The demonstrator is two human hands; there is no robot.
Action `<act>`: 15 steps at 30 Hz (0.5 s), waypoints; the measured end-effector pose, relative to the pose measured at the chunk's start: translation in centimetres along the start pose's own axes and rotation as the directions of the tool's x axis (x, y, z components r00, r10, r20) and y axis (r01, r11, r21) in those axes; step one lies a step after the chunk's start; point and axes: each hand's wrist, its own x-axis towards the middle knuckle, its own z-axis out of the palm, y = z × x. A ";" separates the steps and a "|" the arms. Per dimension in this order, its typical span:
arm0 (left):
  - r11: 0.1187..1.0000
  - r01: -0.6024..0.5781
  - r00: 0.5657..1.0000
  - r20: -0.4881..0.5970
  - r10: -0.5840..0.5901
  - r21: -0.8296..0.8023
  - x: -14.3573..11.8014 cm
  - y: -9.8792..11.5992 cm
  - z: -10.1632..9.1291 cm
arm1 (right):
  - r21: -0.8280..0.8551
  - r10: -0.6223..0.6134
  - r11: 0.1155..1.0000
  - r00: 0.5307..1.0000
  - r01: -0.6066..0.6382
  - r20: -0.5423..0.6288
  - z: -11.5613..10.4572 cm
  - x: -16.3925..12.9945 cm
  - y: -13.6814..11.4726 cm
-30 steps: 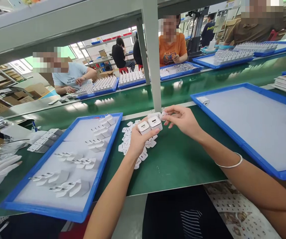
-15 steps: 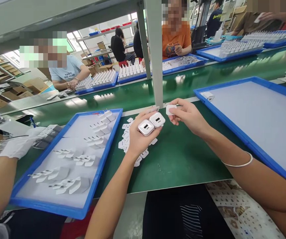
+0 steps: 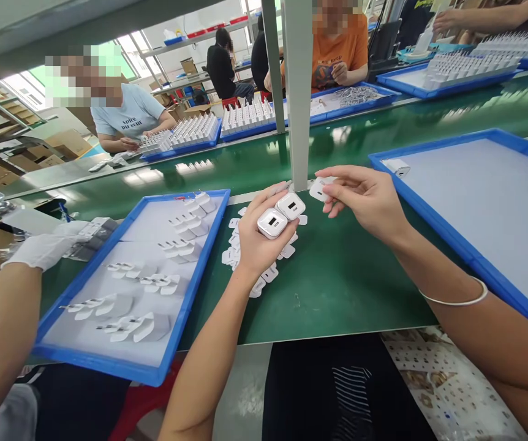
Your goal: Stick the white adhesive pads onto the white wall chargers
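A: What is being held by the left hand (image 3: 257, 242)?

B: Two white chargers (image 3: 281, 214) are being gripped side by side in its closed fingers, port faces up, above a scatter of small white labels (image 3: 264, 269) lying on the green mat (image 3: 337, 282).

A: And the right hand (image 3: 367, 199)?

B: A small white piece (image 3: 319, 188) is being pinched between its thumb and fingertips, at about two o'clock from the chargers and just beside them. It is possibly a label or a cap; that cannot be told, since the piece is being partly covered by the fingers.

A: What is lying around them?

B: At nine o'clock a blue-rimmed tray (image 3: 190, 294) is being kept with plug parts (image 3: 130, 327) laid in rows. At three o'clock a second blue tray (image 3: 470, 257) is being used, with one white charger (image 3: 397, 166) near its far corner. At far nine o'clock a gloved hand (image 3: 38, 248) of a co-worker is being rested on a stack of parts.
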 end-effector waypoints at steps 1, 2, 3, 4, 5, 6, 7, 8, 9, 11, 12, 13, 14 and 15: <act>1.000 -0.008 1.000 0.003 0.008 0.009 0.0 -0.1 0.0 | 0.028 0.029 0.999 1.000 -0.029 0.007 0.0 0.0 0.0; 1.000 -0.020 1.000 0.008 0.019 0.018 0.0 -0.1 -0.1 | 0.059 0.061 0.996 0.998 -0.062 0.019 0.0 0.0 0.0; 0.999 -0.032 0.999 0.013 0.031 0.027 0.1 -0.2 -0.1 | 0.093 0.096 0.991 0.995 -0.099 0.040 0.0 0.0 0.0; 0.998 -0.044 0.999 0.019 0.044 0.035 0.1 -0.3 -0.1 | 0.126 0.127 0.983 0.990 -0.135 0.065 0.0 0.0 0.0; 0.998 -0.057 0.998 0.025 0.056 0.042 0.1 -0.3 -0.1 | 0.155 0.153 0.974 0.984 -0.166 0.090 -0.1 0.0 0.0; 0.996 -0.068 0.997 0.031 0.067 0.048 0.1 -0.3 -0.1 | 0.180 0.173 0.965 0.979 -0.190 0.106 -0.2 0.0 0.0; 0.995 -0.079 0.996 0.036 0.077 0.054 0.1 -0.4 -0.1 | 0.198 0.190 0.958 0.976 -0.208 0.109 -0.3 0.0 0.0; 0.994 -0.088 0.995 0.042 0.085 0.059 0.1 -0.4 -0.1 | 0.208 0.205 0.953 0.974 -0.222 0.099 -0.4 0.0 0.0; 0.993 -0.096 0.994 0.049 0.093 0.064 0.1 -0.4 -0.1 | 0.213 0.220 0.949 0.972 -0.233 0.082 -0.4 0.0 -0.1; 0.991 -0.106 0.993 0.065 0.101 0.080 0.1 -0.4 0.0 | 0.208 0.241 0.946 0.969 -0.247 0.052 -0.4 -0.1 -0.3; 0.990 -0.110 0.992 0.074 0.104 0.093 0.1 -0.5 0.0 | 0.202 0.239 0.949 0.970 -0.244 0.046 -0.3 -0.2 -0.4; 0.988 -0.116 0.991 0.080 0.108 0.107 0.1 -0.5 0.0 | 0.195 0.222 0.954 0.974 -0.226 0.042 -0.1 -0.3 -0.6; 0.986 -0.122 0.990 0.085 0.113 0.117 0.0 -0.5 0.0 | 0.185 0.192 0.963 0.981 -0.196 0.039 0.1 -0.5 -0.8; 0.984 -0.130 0.989 0.090 0.119 0.122 0.0 -0.6 0.0 | 0.170 0.152 0.973 0.988 -0.156 0.034 0.4 -0.6 -0.9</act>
